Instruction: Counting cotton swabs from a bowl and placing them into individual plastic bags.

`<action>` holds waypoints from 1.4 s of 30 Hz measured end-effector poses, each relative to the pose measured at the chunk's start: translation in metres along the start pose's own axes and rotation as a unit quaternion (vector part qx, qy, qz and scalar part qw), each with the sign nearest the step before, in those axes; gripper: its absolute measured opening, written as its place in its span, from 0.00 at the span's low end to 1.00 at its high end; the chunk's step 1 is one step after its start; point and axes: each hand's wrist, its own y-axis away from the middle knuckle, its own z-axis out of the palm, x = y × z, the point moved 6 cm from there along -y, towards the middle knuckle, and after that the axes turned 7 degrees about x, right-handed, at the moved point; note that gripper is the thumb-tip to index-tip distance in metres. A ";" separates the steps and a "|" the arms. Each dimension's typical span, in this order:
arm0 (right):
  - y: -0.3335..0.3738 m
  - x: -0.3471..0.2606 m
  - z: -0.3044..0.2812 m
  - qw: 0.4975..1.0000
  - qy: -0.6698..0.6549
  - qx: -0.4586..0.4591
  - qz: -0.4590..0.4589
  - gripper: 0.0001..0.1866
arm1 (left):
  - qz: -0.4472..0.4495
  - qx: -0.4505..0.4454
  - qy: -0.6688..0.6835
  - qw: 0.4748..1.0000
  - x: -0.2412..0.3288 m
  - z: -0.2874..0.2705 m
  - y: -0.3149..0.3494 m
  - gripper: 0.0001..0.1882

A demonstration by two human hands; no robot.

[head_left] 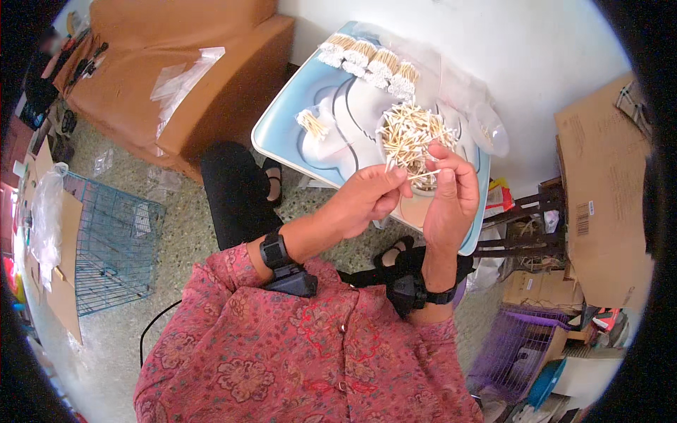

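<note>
A heaped bowl of wooden-stick cotton swabs [412, 134] stands on a small blue-and-white table [278, 137]. Just above the bowl's near side, my left hand [374, 192] is closed, pinching one end of a single cotton swab [423, 174] between thumb and fingers. The swab's other end meets the thumb and curled fingers of my right hand [457, 187], which is closed around that end. To the left lies a small bundle of cotton swabs [312, 125] in a clear bag. Several bagged swab bundles [381, 65] form a row along the table's far edge.
A clear plastic lid or dish [491, 132] leans by the wall at the table's right. Beyond the left side stands a brown covered sofa [176, 42] with clear plastic bags [185, 88]. A blue wire cage [116, 240], cardboard [603, 190] and a purple crate [511, 349] surround the floor.
</note>
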 end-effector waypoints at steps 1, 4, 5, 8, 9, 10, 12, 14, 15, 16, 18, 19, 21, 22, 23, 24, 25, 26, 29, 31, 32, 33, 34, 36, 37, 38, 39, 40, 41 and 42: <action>0.002 0.001 -0.002 1.000 -0.001 0.000 0.000 0.06 | 0.013 0.002 0.019 1.000 0.002 -0.001 0.000 0.17; 0.008 0.000 -0.003 1.000 -0.002 -0.001 0.019 0.06 | 0.046 0.065 0.015 0.997 0.004 -0.006 0.001 0.11; 0.011 -0.002 0.001 0.999 0.002 0.005 0.040 0.05 | 0.046 0.065 0.015 0.997 0.004 -0.007 0.002 0.11; 0.020 0.000 0.003 0.998 0.024 -0.014 0.058 0.04 | 0.100 0.064 -0.022 0.993 0.012 -0.006 0.010 0.05; 0.022 0.001 0.005 0.997 0.043 -0.040 0.053 0.03 | 0.124 0.071 -0.062 0.988 0.016 -0.004 0.013 0.04; 0.023 0.002 0.004 0.997 0.042 -0.039 0.053 0.03 | 0.148 0.077 -0.101 0.981 0.019 -0.004 0.016 0.03; 0.026 0.003 0.003 0.997 0.043 -0.035 0.052 0.03 | 0.164 0.079 -0.128 0.975 0.020 -0.004 0.019 0.02; 0.028 0.001 0.004 0.998 0.040 -0.040 0.042 0.03 | 0.180 0.081 -0.156 0.968 0.021 -0.003 0.023 0.02; 0.029 0.000 0.005 0.998 0.038 -0.045 0.031 0.03 | 0.183 0.081 -0.143 0.969 0.021 -0.002 0.024 0.02; 0.031 -0.001 0.006 0.998 0.037 -0.046 0.031 0.03 | 0.186 0.081 -0.131 0.970 0.022 -0.002 0.025 0.02; 0.034 -0.002 0.007 0.998 0.041 -0.037 0.037 0.04 | 0.186 0.082 -0.142 0.969 0.021 -0.004 0.027 0.02; 0.035 -0.002 0.006 0.998 0.041 -0.037 0.038 0.04 | 0.185 0.080 -0.153 0.968 0.020 -0.005 0.027 0.02; 0.037 -0.001 0.004 0.998 0.042 -0.032 0.039 0.05 | 0.193 0.075 -0.146 0.967 0.020 -0.003 0.027 0.02; 0.038 -0.001 0.004 0.998 0.042 -0.032 0.040 0.05 | 0.201 0.069 -0.140 0.967 0.021 -0.002 0.027 0.02; 0.038 -0.001 0.005 0.998 0.037 -0.031 0.034 0.04 | 0.200 0.069 -0.140 0.967 0.020 -0.002 0.027 0.02; 0.039 -0.002 0.005 0.999 0.032 -0.029 0.028 0.04 | 0.205 0.067 -0.136 0.967 0.020 -0.001 0.027 0.02; 0.039 -0.002 0.005 0.999 0.032 -0.029 0.029 0.04 | 0.210 0.065 -0.132 0.967 0.020 -0.001 0.027 0.02; 0.040 -0.002 0.004 0.999 0.027 -0.023 0.035 0.04 | 0.209 0.065 -0.132 0.967 0.021 0.000 0.028 0.02; 0.041 0.000 0.004 0.999 0.016 -0.016 0.047 0.04 | 0.205 0.061 -0.125 0.969 0.023 0.002 0.029 0.03; 0.041 0.001 0.003 0.998 0.009 -0.014 0.052 0.04 | 0.205 0.067 -0.113 0.970 0.022 0.000 0.029 0.04; 0.041 0.001 0.003 0.998 0.012 -0.015 0.052 0.04 | 0.205 0.068 -0.113 0.970 0.021 -0.001 0.028 0.04; 0.041 0.002 0.003 0.998 0.014 -0.015 0.052 0.04 | 0.205 0.067 -0.107 0.971 0.021 -0.001 0.028 0.04; 0.041 0.002 0.003 0.998 0.015 -0.015 0.052 0.04 | 0.204 0.065 -0.101 0.972 0.020 -0.001 0.028 0.04; 0.041 0.004 0.003 0.998 -0.002 -0.007 0.067 0.04 | 0.200 0.067 -0.102 0.972 0.022 0.000 0.028 0.04; 0.041 0.004 0.003 0.998 -0.002 -0.008 0.068 0.04 | 0.198 0.070 -0.105 0.972 0.023 0.000 0.029 0.04; 0.041 0.004 0.003 0.997 0.001 -0.008 0.073 0.05 | 0.198 0.071 -0.105 0.972 0.024 0.000 0.029 0.04; 0.041 0.005 0.004 0.997 0.003 -0.009 0.078 0.05 | 0.200 0.072 -0.105 0.972 0.025 0.000 0.030 0.04; 0.041 0.004 0.005 0.997 0.003 -0.010 0.078 0.05 | 0.202 0.074 -0.106 0.971 0.026 0.000 0.030 0.04; 0.041 0.004 0.006 0.997 -0.002 -0.009 0.081 0.05 | 0.202 0.074 -0.105 0.971 0.026 -0.002 0.031 0.04; 0.041 0.004 0.007 0.996 -0.007 -0.008 0.085 0.05 | 0.202 0.064 -0.102 0.972 0.026 -0.003 0.031 0.04</action>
